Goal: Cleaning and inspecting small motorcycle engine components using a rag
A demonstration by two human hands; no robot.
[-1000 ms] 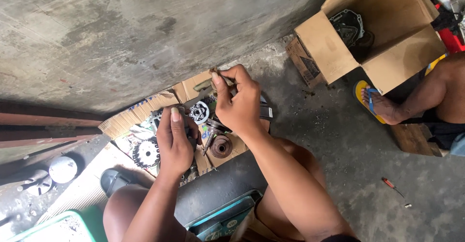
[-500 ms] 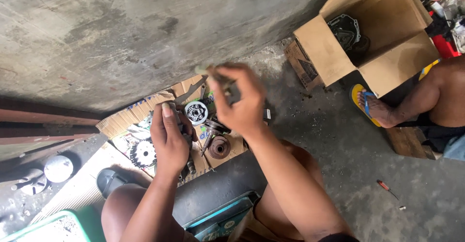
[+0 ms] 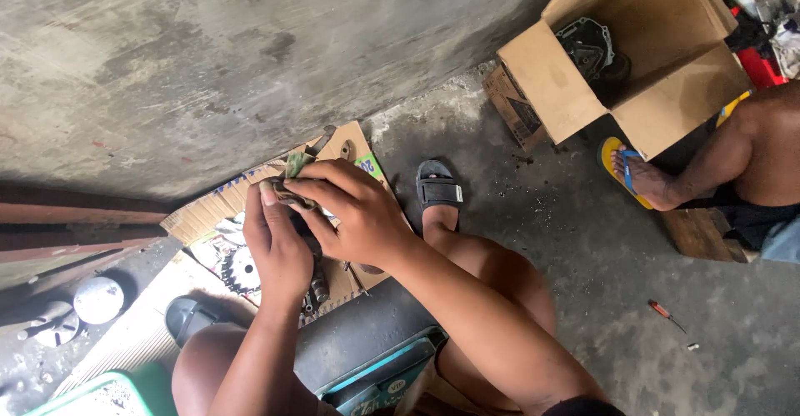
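Two hands: both closed on one greenish rag point(image 3: 293, 176), held above a cardboard sheet point(image 3: 354, 151).
Left hand point(image 3: 277, 248): fingers up, wrapped round the rag's lower part, thumb side toward the right hand.
Right hand point(image 3: 354, 209): laid over the top, fingers point(image 3: 310, 189) curled and pinching the rag against the left hand.
Rag: crumpled, grimy; a corner sticks up past the fingertips. Whether anything lies inside it cannot be told.
Cardboard sheet: flat on the concrete floor point(image 3: 583, 241) at the foot of a grey wall point(image 3: 250, 58), directly under the hands.
Sprocket point(image 3: 242, 268): toothed metal disc on the sheet, just left of the left wrist.
Small parts point(image 3: 318, 287): dark metal pieces on the sheet below the hands, partly hidden.
Sandals: one black on the right foot point(image 3: 438, 191), beside the sheet; one black at the left knee point(image 3: 187, 318).
Cap point(image 3: 97, 299): round, silver, on the floor at far left.
Box point(image 3: 633, 58): open carton at upper right, a dark engine part point(image 3: 587, 45) inside.
Other person: a bare leg and foot in a yellow sandal point(image 3: 627, 174), just beside the box.
Screwdriver point(image 3: 665, 313): small, red-handled, alone on the floor at right.
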